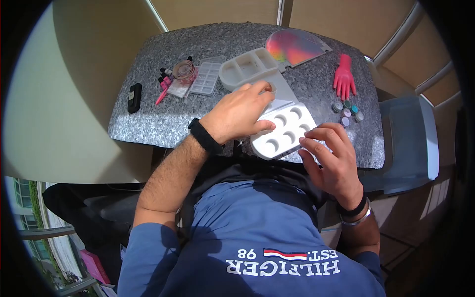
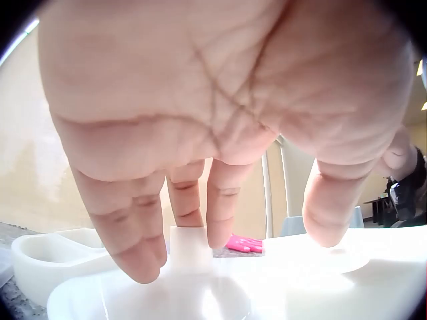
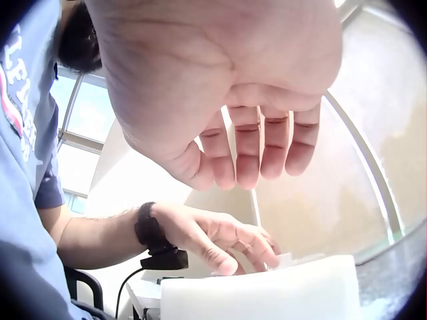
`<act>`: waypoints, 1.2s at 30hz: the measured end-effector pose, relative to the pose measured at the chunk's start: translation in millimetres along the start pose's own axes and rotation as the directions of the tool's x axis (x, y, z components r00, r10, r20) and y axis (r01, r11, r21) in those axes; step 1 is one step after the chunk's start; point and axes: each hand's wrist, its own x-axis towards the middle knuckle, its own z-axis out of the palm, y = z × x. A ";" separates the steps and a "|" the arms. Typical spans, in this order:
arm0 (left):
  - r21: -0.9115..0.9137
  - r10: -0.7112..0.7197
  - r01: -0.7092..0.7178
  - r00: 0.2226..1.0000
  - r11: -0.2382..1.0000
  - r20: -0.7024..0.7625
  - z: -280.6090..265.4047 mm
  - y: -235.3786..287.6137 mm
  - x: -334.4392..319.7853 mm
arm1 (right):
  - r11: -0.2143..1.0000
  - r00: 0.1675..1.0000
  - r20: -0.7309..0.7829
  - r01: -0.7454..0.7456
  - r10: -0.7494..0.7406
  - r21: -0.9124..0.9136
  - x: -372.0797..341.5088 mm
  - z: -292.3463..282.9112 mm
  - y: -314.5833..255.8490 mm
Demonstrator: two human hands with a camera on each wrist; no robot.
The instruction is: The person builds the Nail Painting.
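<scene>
A white tray with several round wells [image 1: 283, 129] lies near the table's front edge. My left hand [image 1: 242, 113] reaches over its left end, thumb low by the wells and the other fingers bent down beyond. In the left wrist view, the fingers of my left hand [image 2: 213, 133] hang around a small translucent white piece [image 2: 191, 248]; whether they touch it I cannot tell. Loosely bent, my right hand [image 1: 336, 161] has its fingertips at the tray's right side. In the right wrist view, my right hand [image 3: 227, 87] holds nothing, above a white block-like surface [image 3: 260, 293].
Behind the tray stands a white three-compartment container [image 1: 247, 68], with an iridescent sheet [image 1: 297, 47] at the back. At left are a clear organizer [image 1: 206, 78], tape rolls [image 1: 184, 72] and a black case [image 1: 134, 98]. At right lie a pink hand model [image 1: 345, 78] and small jars [image 1: 346, 113].
</scene>
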 end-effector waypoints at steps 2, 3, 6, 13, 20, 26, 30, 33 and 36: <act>0.004 -0.019 0.019 0.999 1.000 0.037 -1.8 -5.3 2.0 | 0.994 0.999 -0.034 -0.025 0.021 -0.106 14.3 -10.6 14.2; 0.032 0.014 -0.013 1.000 0.999 -0.025 -0.4 -11.0 -2.0 | 0.988 0.999 -0.043 -0.006 -0.001 -0.157 26.7 -14.1 17.1; 0.047 -0.066 0.064 0.996 0.997 0.054 -14.1 -15.8 -15.8 | 0.977 0.999 -0.021 -0.040 0.037 -0.209 56.2 -12.8 20.3; -0.030 -0.042 0.039 0.990 0.999 -0.136 -34.2 -13.7 -50.4 | 0.945 0.961 0.274 0.061 0.031 -0.320 108.3 43.1 89.8; -0.095 0.038 -0.071 0.951 0.993 -0.306 -51.0 -18.9 -64.1 | 0.924 0.883 0.465 0.126 0.062 -0.362 142.4 99.5 143.8; -0.094 0.000 -0.029 0.956 0.995 -0.294 -51.8 -19.5 -72.0 | 0.982 0.807 0.589 0.071 0.046 -0.173 164.2 118.3 148.6; -0.085 -0.028 0.006 0.966 0.996 -0.259 -54.7 -17.9 -76.9 | 0.971 0.591 0.779 -0.028 0.209 -0.238 189.5 116.2 134.2; -0.118 -0.056 0.026 0.966 0.993 -0.253 -60.0 -17.2 -80.9 | 0.957 0.652 0.745 0.102 0.143 -0.272 178.7 122.0 138.8; -0.131 -0.037 -0.003 0.952 0.991 -0.302 -57.5 -16.6 -85.2 | 0.940 0.666 0.741 0.199 0.079 -0.279 165.5 128.1 144.6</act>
